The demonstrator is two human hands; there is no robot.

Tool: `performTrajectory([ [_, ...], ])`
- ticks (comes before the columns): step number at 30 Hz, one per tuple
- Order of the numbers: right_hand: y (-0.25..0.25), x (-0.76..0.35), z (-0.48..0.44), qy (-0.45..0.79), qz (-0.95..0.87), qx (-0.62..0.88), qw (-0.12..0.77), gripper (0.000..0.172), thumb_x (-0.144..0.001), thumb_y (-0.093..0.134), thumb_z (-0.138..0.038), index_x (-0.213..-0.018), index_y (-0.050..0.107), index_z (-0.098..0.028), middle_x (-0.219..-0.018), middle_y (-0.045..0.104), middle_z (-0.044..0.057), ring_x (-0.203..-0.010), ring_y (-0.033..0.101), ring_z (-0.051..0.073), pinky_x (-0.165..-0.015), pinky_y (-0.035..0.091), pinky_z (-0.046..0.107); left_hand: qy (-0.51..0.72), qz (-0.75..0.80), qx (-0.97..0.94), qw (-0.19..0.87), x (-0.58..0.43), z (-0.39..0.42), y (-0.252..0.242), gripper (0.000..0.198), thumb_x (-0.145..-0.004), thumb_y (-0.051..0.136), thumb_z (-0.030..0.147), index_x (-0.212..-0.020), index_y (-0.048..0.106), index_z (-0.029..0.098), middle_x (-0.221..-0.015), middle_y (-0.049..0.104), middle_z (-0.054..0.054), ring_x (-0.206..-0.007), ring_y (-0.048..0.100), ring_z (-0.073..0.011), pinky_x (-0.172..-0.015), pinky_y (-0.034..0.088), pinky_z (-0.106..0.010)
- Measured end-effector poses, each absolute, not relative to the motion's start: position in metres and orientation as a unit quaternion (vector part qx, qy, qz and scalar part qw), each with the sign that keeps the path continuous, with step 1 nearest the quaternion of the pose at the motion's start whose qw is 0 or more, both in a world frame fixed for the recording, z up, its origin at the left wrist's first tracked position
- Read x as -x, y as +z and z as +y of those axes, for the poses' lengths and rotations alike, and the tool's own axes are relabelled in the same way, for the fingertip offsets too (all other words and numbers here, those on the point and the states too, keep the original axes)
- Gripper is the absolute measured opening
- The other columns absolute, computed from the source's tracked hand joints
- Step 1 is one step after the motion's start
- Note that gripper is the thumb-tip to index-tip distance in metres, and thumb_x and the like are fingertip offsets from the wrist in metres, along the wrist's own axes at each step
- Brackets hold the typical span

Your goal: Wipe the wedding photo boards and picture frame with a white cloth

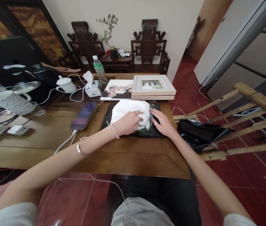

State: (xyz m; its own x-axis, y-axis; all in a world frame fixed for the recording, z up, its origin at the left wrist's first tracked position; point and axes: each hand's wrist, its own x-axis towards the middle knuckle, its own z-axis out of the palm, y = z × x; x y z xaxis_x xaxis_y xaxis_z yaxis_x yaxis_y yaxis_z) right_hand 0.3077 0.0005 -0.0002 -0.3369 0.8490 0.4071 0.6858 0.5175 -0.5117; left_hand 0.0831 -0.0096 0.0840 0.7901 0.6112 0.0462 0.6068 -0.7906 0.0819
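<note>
A thick white cloth [123,110], perhaps a folded towel, lies bunched on a dark flat board [106,125] near the table's front edge. My left hand [131,122] is closed on the cloth's right part, fingers curled into it, with a bracelet at the wrist. At the board's right edge rests my right hand [162,122], a ring on one finger. Its fingers are stretched out flat beside the cloth and hold nothing. Pale bits or streaks show on the board around the cloth.
Behind the board are a framed picture [153,86] and a photo panel [116,89]. A bottle [100,70], tissue box [93,88], lidded cup [66,84] and cabled phone [83,116] stand or lie leftward. A bamboo chair [241,122] with a black bag [194,131] is right.
</note>
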Motion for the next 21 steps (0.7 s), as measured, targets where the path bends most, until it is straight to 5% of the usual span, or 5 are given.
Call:
performTrajectory([
  [4, -0.001, -0.309, 0.002, 0.131, -0.809, 0.473, 0.323, 0.047, -0.091, 0.043, -0.029, -0.136, 0.053, -0.020, -0.142, 0.052, 0.010, -0.137, 0.041, 0.026, -0.114, 0.031, 0.052, -0.002, 0.314, -0.949, 0.036, -0.077, -0.068, 0.085, 0.032, -0.080, 0.043, 0.003, -0.096, 0.069, 0.012, -0.147, 0.045, -0.012, -0.138, 0.037, -0.0344, -0.108, 0.038, -0.053],
  [9, -0.001, -0.309, 0.003, 0.145, -0.804, 0.473, 0.329, 0.047, -0.091, 0.046, -0.031, -0.135, 0.054, -0.021, -0.143, 0.052, 0.010, -0.137, 0.041, 0.027, -0.114, 0.031, 0.054, -0.021, 0.287, -0.956, 0.056, -0.072, -0.107, 0.091, 0.025, -0.079, 0.048, 0.005, -0.086, 0.070, 0.015, -0.151, 0.041, -0.008, -0.139, 0.036, -0.0324, -0.110, 0.037, -0.049],
  [16, 0.007, -0.307, -0.001, 0.196, -0.760, 0.496, 0.372, 0.046, -0.094, 0.041, -0.036, -0.135, 0.054, -0.022, -0.143, 0.052, 0.008, -0.135, 0.044, 0.025, -0.115, 0.031, 0.049, 0.030, 0.301, -0.952, 0.044, -0.076, -0.049, 0.090, 0.030, -0.083, 0.042, 0.003, -0.092, 0.069, 0.012, -0.142, 0.050, -0.015, -0.129, 0.049, -0.0287, -0.104, 0.044, -0.043],
  [21, 0.015, -0.308, -0.007, 0.232, -0.720, 0.486, 0.439, 0.052, -0.095, 0.039, -0.048, -0.138, 0.051, -0.021, -0.144, 0.051, 0.008, -0.133, 0.046, 0.023, -0.115, 0.032, 0.043, 0.008, 0.280, -0.960, 0.014, -0.097, -0.023, 0.081, 0.032, -0.082, 0.042, 0.002, -0.097, 0.069, 0.011, -0.145, 0.046, -0.015, -0.135, 0.041, -0.0329, -0.104, 0.040, -0.052],
])
